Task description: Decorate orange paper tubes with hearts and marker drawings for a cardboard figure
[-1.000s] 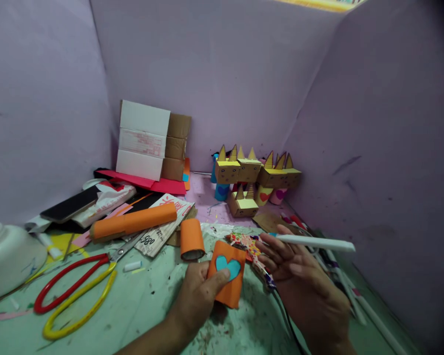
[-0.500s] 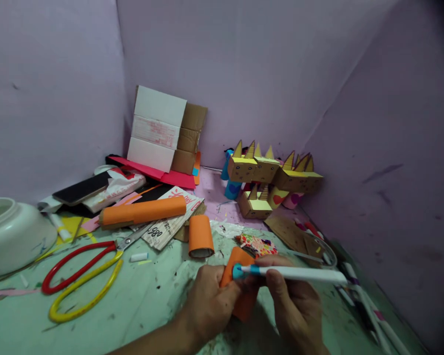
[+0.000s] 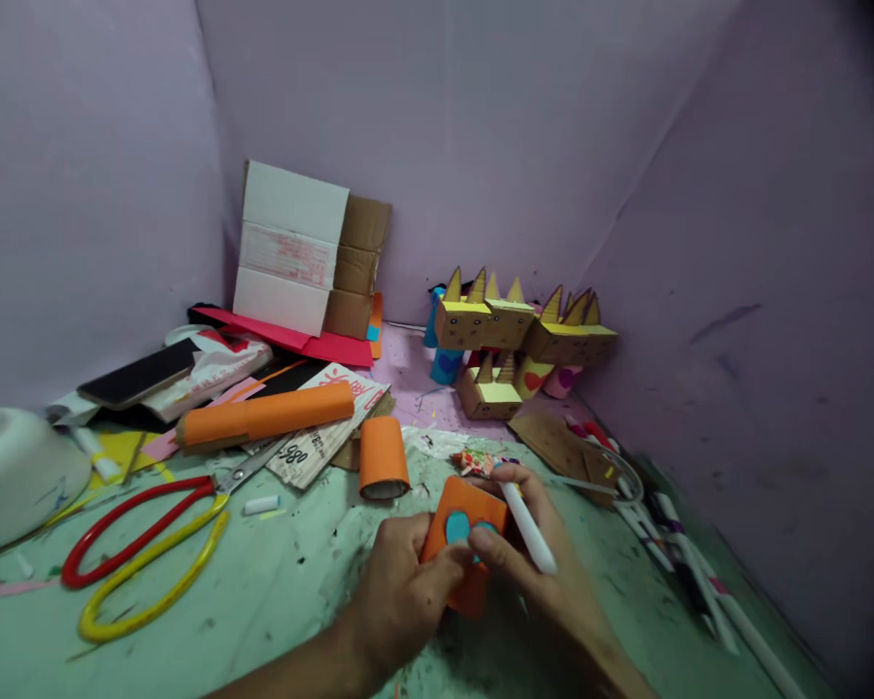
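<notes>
My left hand (image 3: 400,578) is closed round an orange paper-covered tube (image 3: 470,497) at the lower middle of the view. Stuck or laid on its front is a bright blue paper piece (image 3: 456,527) with two rounded lobes; its lower part is hidden by my thumbs. My right hand (image 3: 550,553) keeps a white marker (image 3: 530,532) between its fingers, slanting down to the right. The right thumb presses on the blue piece, close to the left thumb. Behind my hands stands another short orange tube (image 3: 384,456).
Scissors (image 3: 152,544) with red and yellow handles lie at left, beside a white pot (image 3: 21,476). Horned cardboard box figures (image 3: 491,325) stand at the back. A long orange roll (image 3: 266,416) lies on papers. Several markers (image 3: 691,563) and a tape ring (image 3: 630,476) are at right.
My right hand has swung the marker away from the blue piece and tucked it between its fingers. Its thumb now rests on the blue piece. The view has shifted slightly.
</notes>
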`<state>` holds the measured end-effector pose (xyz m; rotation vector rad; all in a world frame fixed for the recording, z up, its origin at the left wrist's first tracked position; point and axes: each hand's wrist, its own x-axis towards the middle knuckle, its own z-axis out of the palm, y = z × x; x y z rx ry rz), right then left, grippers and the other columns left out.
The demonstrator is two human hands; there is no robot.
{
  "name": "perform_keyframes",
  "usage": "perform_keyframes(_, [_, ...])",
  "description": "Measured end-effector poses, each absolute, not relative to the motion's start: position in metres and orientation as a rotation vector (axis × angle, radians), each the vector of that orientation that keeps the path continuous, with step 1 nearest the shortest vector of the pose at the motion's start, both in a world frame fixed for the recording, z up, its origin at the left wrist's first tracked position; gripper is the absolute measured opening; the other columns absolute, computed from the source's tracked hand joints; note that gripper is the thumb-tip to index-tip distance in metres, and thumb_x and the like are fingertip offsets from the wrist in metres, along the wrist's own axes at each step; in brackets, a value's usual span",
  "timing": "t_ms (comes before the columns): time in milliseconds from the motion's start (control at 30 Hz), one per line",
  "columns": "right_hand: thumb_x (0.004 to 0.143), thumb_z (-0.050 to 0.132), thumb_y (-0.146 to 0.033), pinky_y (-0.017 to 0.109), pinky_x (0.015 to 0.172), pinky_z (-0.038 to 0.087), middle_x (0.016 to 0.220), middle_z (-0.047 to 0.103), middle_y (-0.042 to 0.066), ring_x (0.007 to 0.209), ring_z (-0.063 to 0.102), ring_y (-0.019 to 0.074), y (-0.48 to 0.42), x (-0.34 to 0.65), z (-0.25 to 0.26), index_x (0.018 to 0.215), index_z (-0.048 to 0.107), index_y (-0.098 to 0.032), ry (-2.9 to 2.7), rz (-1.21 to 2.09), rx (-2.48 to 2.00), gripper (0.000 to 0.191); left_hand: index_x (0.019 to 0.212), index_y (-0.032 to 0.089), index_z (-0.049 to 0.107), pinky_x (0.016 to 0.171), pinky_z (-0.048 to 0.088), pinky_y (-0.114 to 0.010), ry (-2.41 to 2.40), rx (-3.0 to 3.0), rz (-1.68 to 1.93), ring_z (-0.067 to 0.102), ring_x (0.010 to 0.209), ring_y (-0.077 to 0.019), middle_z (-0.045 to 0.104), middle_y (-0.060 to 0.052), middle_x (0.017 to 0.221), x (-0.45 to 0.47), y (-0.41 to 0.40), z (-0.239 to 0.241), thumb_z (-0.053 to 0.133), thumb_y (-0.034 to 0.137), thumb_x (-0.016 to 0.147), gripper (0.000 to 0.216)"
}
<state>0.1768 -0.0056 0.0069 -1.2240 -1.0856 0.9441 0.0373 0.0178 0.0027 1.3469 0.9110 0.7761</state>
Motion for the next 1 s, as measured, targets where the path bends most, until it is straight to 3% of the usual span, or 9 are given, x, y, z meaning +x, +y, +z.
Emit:
perform_keyframes(167, [0.068, 0.079, -0.031, 0.021, 0.05, 0.037, 0.069, 0.053, -0.006, 0.056, 0.047, 0.0114, -0.002, 0.178, -0.002, 0.092, 0.049, -0.027, -1.058, 1.018, -1.182, 0.039, 0.063, 0.018, 0.048, 0.05, 0.026, -0.026, 0.909, 1.409, 0.763, 0.034, 0.055, -0.012, 0.041, 0.002, 0.059, 0.039, 0.017, 0.002, 0.052, 0.038, 0.077, 0.025])
perform_keyframes(567, [0.063, 0.082, -0.025, 0.019, 0.051, 0.04, 0.069, 0.053, -0.008, 0.057, 0.049, 0.0098, -0.008, 0.176, 0.006, 0.088, 0.047, -0.026, -0.873, 1.226, -1.051, 0.043, 0.063, 0.018, 0.048, 0.051, 0.022, -0.028, 0.776, 1.32, 0.689, 0.031, 0.055, -0.0123, 0.035, 0.003, 0.058, 0.034, 0.015, -0.007, 0.05, 0.049, 0.081, 0.036])
perform_keyframes(800, [0.069, 0.078, -0.031, 0.02, 0.05, 0.037, 0.07, 0.052, -0.005, 0.057, 0.045, 0.0117, -0.008, 0.183, -0.002, 0.087, 0.051, -0.027, -1.052, 1.098, -1.102, 0.032, 0.064, 0.018, 0.047, 0.053, 0.024, -0.028, 0.807, 1.455, 0.69, 0.032, 0.058, -0.0127, 0.035, 0.002, 0.06, 0.032, 0.016, -0.008, 0.047, 0.054, 0.085, 0.042])
perform_keyframes(1000, [0.071, 0.077, -0.036, 0.022, 0.052, 0.039, 0.073, 0.053, -0.004, 0.06, 0.047, 0.0132, -0.005, 0.189, -0.014, 0.092, 0.051, -0.029, -1.116, 1.079, -1.095, 0.034, 0.066, 0.016, 0.053, 0.053, 0.027, -0.027, 0.835, 1.544, 0.694, 0.035, 0.058, -0.0132, 0.039, 0.001, 0.061, 0.031, 0.018, -0.014, 0.044, 0.058, 0.086, 0.047])
